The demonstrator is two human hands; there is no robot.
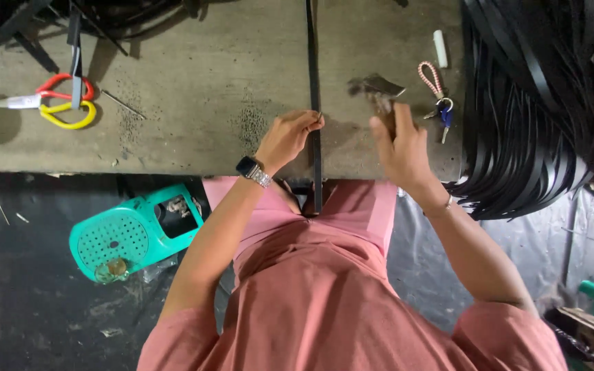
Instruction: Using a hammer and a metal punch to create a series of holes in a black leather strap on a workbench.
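A long narrow black strap (313,75) runs from the far edge of the worn workbench (214,75) toward me and hangs down over its front edge. My left hand (289,137), with a wristwatch on the wrist, pinches the strap near the front edge of the bench. My right hand (401,148) grips the wooden handle of a hammer (378,89), whose metal head is blurred just right of the strap, above the bench surface.
Scissors (60,102) with red and yellow handles lie at the left. A key ring with a braided loop (438,96) and a small white stick (440,48) lie at the right. A pile of black straps (531,103) drapes over the right end. A teal plastic stool (132,233) stands below.
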